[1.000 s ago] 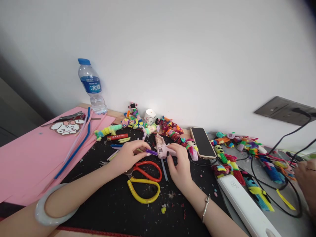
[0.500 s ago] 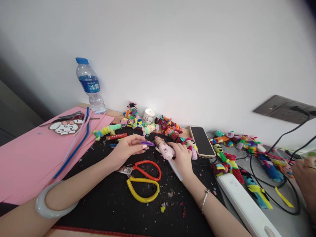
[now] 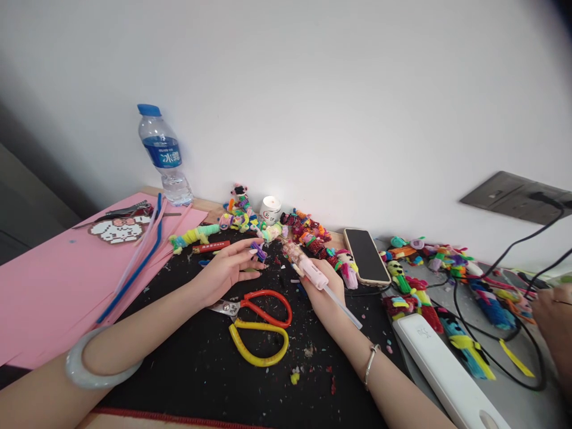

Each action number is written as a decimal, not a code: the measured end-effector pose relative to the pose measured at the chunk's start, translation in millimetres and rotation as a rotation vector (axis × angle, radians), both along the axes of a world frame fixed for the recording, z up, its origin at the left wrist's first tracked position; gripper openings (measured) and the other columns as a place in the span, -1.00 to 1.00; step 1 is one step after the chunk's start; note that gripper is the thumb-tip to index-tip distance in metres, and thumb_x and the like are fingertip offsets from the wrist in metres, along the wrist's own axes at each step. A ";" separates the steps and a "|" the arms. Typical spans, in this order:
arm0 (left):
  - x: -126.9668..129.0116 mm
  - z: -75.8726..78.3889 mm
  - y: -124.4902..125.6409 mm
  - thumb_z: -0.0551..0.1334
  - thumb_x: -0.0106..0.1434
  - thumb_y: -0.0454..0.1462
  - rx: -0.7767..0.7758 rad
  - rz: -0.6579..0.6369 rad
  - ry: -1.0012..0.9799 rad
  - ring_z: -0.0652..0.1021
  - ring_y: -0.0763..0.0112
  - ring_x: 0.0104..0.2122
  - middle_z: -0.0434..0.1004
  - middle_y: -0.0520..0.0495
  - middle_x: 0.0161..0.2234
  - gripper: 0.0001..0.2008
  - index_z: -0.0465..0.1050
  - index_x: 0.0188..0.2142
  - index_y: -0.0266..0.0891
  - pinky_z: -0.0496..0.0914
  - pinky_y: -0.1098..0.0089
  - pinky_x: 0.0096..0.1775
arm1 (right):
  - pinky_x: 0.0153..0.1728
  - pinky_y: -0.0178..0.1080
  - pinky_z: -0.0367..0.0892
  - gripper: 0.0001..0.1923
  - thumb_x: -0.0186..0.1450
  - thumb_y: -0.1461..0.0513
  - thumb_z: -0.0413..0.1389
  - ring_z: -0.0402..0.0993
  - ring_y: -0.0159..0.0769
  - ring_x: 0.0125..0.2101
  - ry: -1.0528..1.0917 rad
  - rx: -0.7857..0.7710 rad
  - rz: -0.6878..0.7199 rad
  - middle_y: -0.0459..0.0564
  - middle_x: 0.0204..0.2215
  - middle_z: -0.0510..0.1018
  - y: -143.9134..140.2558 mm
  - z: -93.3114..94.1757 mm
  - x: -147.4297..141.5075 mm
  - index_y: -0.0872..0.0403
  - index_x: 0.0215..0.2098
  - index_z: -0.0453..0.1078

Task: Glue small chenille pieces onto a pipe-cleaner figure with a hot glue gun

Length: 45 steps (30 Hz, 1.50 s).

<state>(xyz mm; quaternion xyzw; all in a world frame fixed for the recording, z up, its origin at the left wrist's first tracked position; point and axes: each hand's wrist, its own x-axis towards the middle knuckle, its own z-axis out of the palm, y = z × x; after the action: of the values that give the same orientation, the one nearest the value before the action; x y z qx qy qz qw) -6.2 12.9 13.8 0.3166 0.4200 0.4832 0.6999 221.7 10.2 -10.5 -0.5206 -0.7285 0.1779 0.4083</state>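
Your left hand [image 3: 223,269] pinched a purple pipe-cleaner piece [image 3: 258,249]; at its three o'clock, your right hand [image 3: 328,290] gripped the pink glue gun [image 3: 308,269].

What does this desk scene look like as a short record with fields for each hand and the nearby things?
left hand: pinches a small purple piece at its fingertips
right hand: grips a pink glue gun, nozzle aimed toward the purple piece
between the hands: red and yellow scissors flat on the black mat
rear: water bottle, phone
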 end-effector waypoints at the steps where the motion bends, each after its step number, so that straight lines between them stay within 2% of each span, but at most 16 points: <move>1: 0.0 0.9 -0.3 0.22 0.20 -0.36 -0.004 -0.008 -0.008 0.58 0.33 -0.32 0.53 -0.08 -0.35 -0.61 0.37 0.04 -0.19 0.48 0.35 -0.27 | -0.31 -0.26 0.33 -0.83 0.19 0.26 0.10 0.44 -0.26 -0.34 0.018 -0.003 0.007 -0.02 -0.34 0.53 -1.0 1.9 -0.7 0.04 -0.23 0.43; 4: 0.5 2.2 -1.8 0.19 0.22 -0.37 -0.007 -0.029 -0.025 0.56 0.35 -0.38 0.49 -0.04 -0.42 -0.57 0.33 0.09 -0.17 0.48 0.37 -0.30 | -0.44 -0.31 0.30 -0.94 0.15 0.25 0.15 0.40 -0.32 -0.46 0.060 -0.020 0.082 -0.05 -0.47 0.49 -4.3 9.1 -3.3 0.07 -0.38 0.43; 9: 2.3 0.5 -4.8 0.20 0.22 -0.36 0.043 -0.081 -0.039 0.49 0.48 -0.43 0.38 0.02 -0.44 -0.58 0.33 0.08 -0.13 0.46 0.46 -0.36 | -0.51 -0.34 0.21 -0.88 0.14 0.22 0.19 0.31 -0.38 -0.53 0.081 -0.065 0.144 -0.10 -0.54 0.43 -5.9 14.1 -5.2 0.07 -0.51 0.38; 17: 5.0 -2.6 -4.4 0.23 0.20 -0.35 0.021 -0.098 -0.011 0.43 0.50 -0.47 0.32 0.05 -0.44 -0.82 0.40 -0.18 -0.16 0.43 0.48 -0.41 | -0.50 -0.33 0.21 -0.90 0.09 0.28 0.20 0.32 -0.38 -0.52 0.120 -0.131 0.126 -0.10 -0.51 0.45 -2.2 8.2 -3.7 0.09 -0.53 0.34; 24: 4.3 -2.4 -5.9 0.26 0.17 -0.32 0.020 -0.149 0.024 0.44 0.53 -0.47 0.30 0.06 -0.41 -0.73 0.40 -0.11 -0.12 0.44 0.48 -0.42 | -0.51 -0.33 0.26 -0.92 0.06 0.26 0.18 0.36 -0.34 -0.51 0.148 -0.152 0.105 -0.09 -0.53 0.48 -2.8 10.4 -5.0 0.09 -0.52 0.36; 37: 5.3 0.5 -6.7 0.25 0.18 -0.34 0.030 -0.118 -0.004 0.43 0.51 -0.46 0.35 0.03 -0.39 -0.76 0.42 -0.12 -0.18 0.42 0.49 -0.41 | -0.49 -0.32 0.27 -0.90 0.05 0.26 0.19 0.37 -0.34 -0.53 0.177 -0.170 0.085 -0.10 -0.54 0.48 -2.9 8.8 -4.3 0.09 -0.53 0.34; 45: 3.4 -5.0 -5.7 0.31 0.14 -0.31 0.048 -0.127 -0.027 0.41 0.56 -0.50 0.33 0.05 -0.41 -0.71 0.43 -0.12 -0.17 0.39 0.55 -0.47 | -0.45 -0.30 0.32 -0.92 0.08 0.25 0.19 0.42 -0.31 -0.49 0.158 -0.138 0.096 -0.08 -0.50 0.52 -1.0 2.7 -2.3 0.09 -0.45 0.39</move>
<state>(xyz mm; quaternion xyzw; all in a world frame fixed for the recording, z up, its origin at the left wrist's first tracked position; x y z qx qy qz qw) -2.8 7.2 8.8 0.3528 0.3777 0.4518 0.7271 219.4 9.2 -7.8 -0.4962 -0.7043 0.2876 0.4185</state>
